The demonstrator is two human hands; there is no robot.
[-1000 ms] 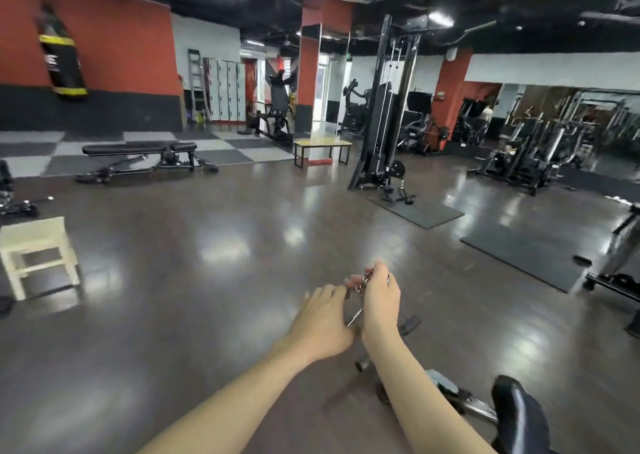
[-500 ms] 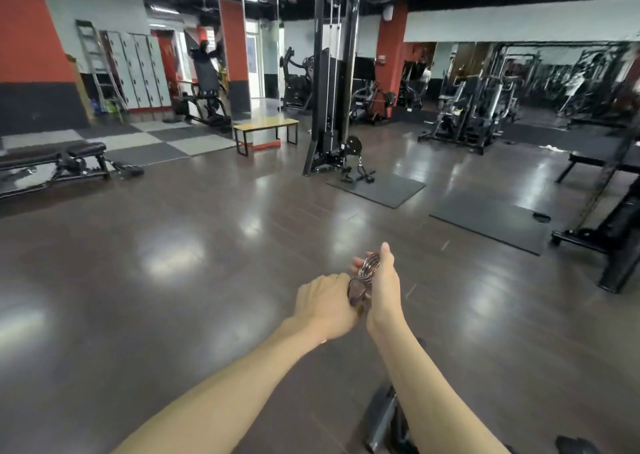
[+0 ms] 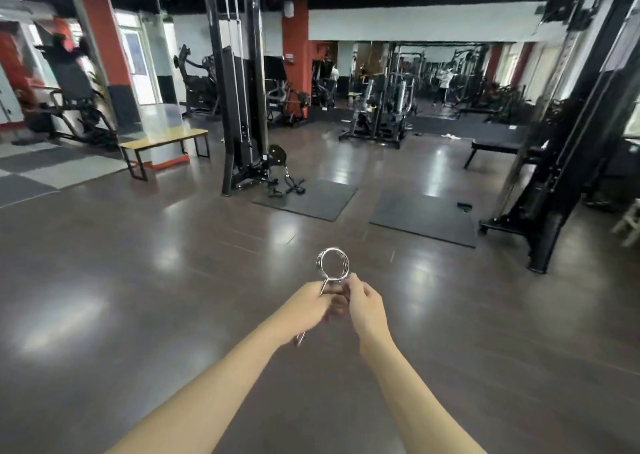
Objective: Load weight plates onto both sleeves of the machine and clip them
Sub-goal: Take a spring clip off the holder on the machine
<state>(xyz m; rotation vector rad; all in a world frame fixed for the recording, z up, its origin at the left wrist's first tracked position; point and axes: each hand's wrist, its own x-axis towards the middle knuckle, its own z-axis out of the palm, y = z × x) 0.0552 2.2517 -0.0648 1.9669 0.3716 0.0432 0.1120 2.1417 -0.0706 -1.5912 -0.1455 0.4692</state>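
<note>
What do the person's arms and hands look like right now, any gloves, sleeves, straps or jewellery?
Both forearms are bare all the way to the bottom edge of the picture; no sleeve shows. The left hand and right hand wear no gloves, and no watch, strap or wristband shows on either wrist. The picture is too blurred around the fingers to tell about rings.

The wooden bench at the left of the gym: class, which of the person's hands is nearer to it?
Left. The left hand lies on the bench's side of the spring clip that both hands hold; the right hand is on the far side.
</note>
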